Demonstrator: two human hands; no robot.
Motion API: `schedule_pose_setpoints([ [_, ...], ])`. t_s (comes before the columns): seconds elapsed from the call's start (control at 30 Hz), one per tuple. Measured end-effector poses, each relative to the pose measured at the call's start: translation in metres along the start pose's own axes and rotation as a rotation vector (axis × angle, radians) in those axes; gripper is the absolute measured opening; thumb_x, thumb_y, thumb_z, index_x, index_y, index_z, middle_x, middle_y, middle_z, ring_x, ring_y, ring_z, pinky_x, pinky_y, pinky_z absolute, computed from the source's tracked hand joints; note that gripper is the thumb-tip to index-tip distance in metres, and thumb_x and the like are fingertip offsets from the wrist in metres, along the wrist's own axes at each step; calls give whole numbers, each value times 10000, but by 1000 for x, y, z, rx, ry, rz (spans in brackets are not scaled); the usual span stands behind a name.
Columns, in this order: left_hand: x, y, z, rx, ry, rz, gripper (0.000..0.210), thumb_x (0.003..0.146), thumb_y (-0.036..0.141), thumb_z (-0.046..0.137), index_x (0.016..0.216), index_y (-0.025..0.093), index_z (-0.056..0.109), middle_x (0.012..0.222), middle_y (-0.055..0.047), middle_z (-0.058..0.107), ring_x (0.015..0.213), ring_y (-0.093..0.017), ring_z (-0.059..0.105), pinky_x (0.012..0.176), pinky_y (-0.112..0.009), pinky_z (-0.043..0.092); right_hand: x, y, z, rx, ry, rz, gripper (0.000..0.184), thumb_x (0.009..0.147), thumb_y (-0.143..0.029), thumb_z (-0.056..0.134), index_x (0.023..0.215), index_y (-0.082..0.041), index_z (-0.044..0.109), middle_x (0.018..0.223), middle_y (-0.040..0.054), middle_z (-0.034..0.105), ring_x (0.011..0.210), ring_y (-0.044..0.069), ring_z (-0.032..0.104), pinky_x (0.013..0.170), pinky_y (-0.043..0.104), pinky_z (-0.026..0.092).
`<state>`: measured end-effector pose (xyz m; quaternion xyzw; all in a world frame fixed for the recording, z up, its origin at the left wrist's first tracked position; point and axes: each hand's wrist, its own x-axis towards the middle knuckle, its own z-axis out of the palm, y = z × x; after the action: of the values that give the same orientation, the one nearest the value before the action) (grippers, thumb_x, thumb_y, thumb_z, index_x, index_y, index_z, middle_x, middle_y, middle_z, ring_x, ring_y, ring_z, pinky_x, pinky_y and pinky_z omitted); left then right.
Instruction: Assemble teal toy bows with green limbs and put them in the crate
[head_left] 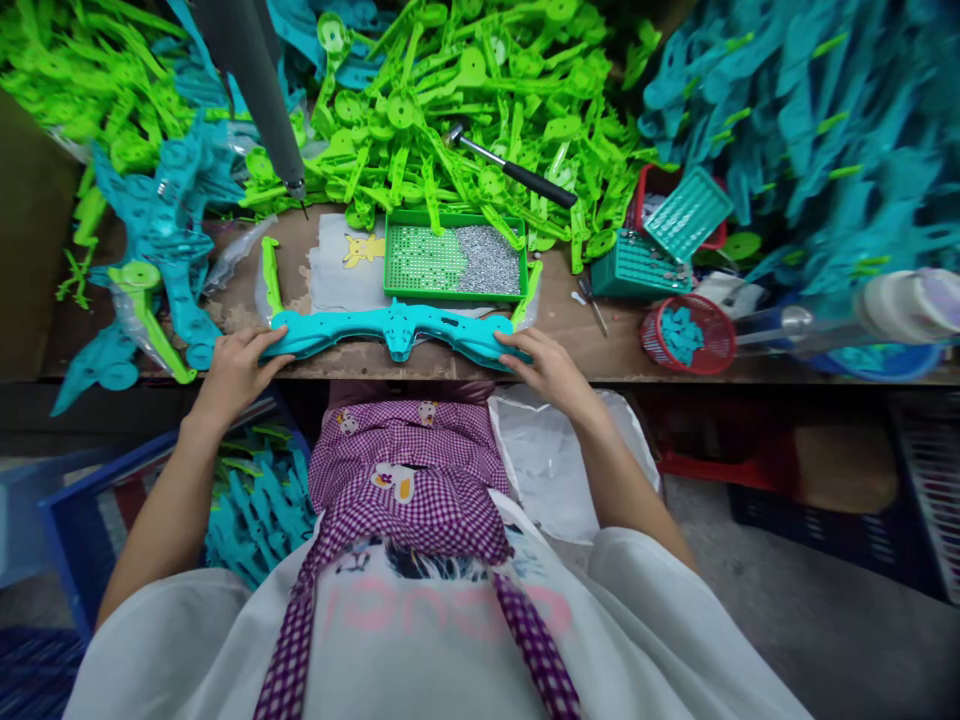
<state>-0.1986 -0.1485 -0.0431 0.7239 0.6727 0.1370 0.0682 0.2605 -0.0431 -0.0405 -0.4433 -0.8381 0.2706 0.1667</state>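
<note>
A long blue plastic bow-shaped part (397, 325) lies across the front edge of the workbench. My left hand (234, 375) is closed on its left end, thumb at the near side and fingers on top. At its right end my right hand (553, 370) grips it the same way. Lime-green plastic arms stand up from both ends, a left arm (271, 278) and a right arm (531, 292). Just behind the blue part sits a green tray (388, 255) with small metal screws (489, 260). A grey power screwdriver (259, 90) hangs above, its bit pointing down.
Heaps of lime-green parts (465, 90) and blue parts (795, 130) cover the back. A hammer (514, 168) rests on the green heap. Blue pieces (169, 240) lie left. Teal baskets (637, 265) and a red basket (651, 340) stand right. Below left is a blue crate (82, 520).
</note>
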Motion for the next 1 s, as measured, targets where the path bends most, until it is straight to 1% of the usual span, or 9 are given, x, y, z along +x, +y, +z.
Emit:
schedule_pose_setpoints([
  [0.23, -2, 0, -2, -85, 4, 9, 378, 930, 457, 535, 1240, 255, 612, 1138, -110, 636, 1081, -285, 625, 940, -423, 489, -2, -5, -2, -29, -39, 19, 310, 930, -312, 503, 1161, -184, 666, 1030, 114, 653, 989, 229, 616, 895, 388, 493],
  [0.33, -3, 5, -5, -50, 27, -12, 392, 906, 466, 572, 1232, 253, 620, 1180, -128, 611, 1125, -316, 593, 979, -471, 461, -5, -7, -6, -40, -18, 28, 295, 921, -330, 521, 1126, -191, 681, 1045, 117, 649, 1005, 239, 616, 890, 394, 490],
  [0.47, 18, 29, -7, 0, 49, 20, 541, 877, 489, 617, 1350, 241, 535, 1325, -159, 545, 1246, -358, 509, 1046, -511, 391, 4, -24, 2, -44, 170, 53, 316, 947, -358, 485, 1141, -194, 673, 1087, 120, 655, 1056, 236, 612, 926, 390, 476],
  [0.6, 68, 65, 12, 31, -149, 198, 561, 909, 465, 574, 1386, 179, 501, 1362, -182, 548, 1244, -359, 515, 1047, -499, 380, 23, -25, 12, -79, 208, -16, 329, 960, -370, 459, 1081, -180, 698, 1110, 122, 680, 1068, 230, 615, 940, 381, 459],
  [0.7, 97, 81, 31, 35, -321, 270, 494, 942, 438, 508, 1373, 196, 522, 1295, -154, 606, 1154, -328, 578, 994, -457, 433, 14, -1, -13, -63, 419, 143, 334, 948, -404, 473, 1010, -176, 709, 1033, 112, 705, 996, 219, 638, 883, 364, 484],
  [0.8, 109, 82, 41, -25, -358, 276, 516, 926, 465, 519, 1377, 213, 529, 1257, -132, 623, 1107, -310, 603, 971, -426, 462, -12, 12, -43, -84, 656, 304, 345, 927, -446, 495, 947, -175, 709, 930, 101, 709, 871, 211, 646, 785, 349, 510],
  [0.83, 111, 80, 41, -56, -362, 280, 525, 918, 473, 529, 1369, 206, 540, 1245, -131, 626, 1107, -307, 605, 975, -420, 464, -18, 8, -44, -101, 644, 297, 337, 927, -444, 500, 939, -181, 710, 917, 97, 709, 863, 211, 646, 787, 352, 510],
  [0.9, 112, 78, 40, -105, -374, 283, 528, 909, 474, 538, 1354, 190, 561, 1221, -133, 633, 1111, -303, 607, 984, -411, 467, -22, -12, -30, -90, 469, 175, 310, 944, -407, 494, 955, -194, 719, 945, 100, 716, 927, 215, 647, 850, 365, 502],
  [1.0, 112, 76, 38, -124, -391, 288, 517, 919, 456, 520, 1361, 189, 558, 1217, -137, 640, 1119, -303, 610, 994, -419, 467, -12, -57, 27, -99, 126, -13, 340, 975, -353, 439, 1037, -200, 736, 1002, 123, 735, 949, 222, 657, 864, 366, 489],
])
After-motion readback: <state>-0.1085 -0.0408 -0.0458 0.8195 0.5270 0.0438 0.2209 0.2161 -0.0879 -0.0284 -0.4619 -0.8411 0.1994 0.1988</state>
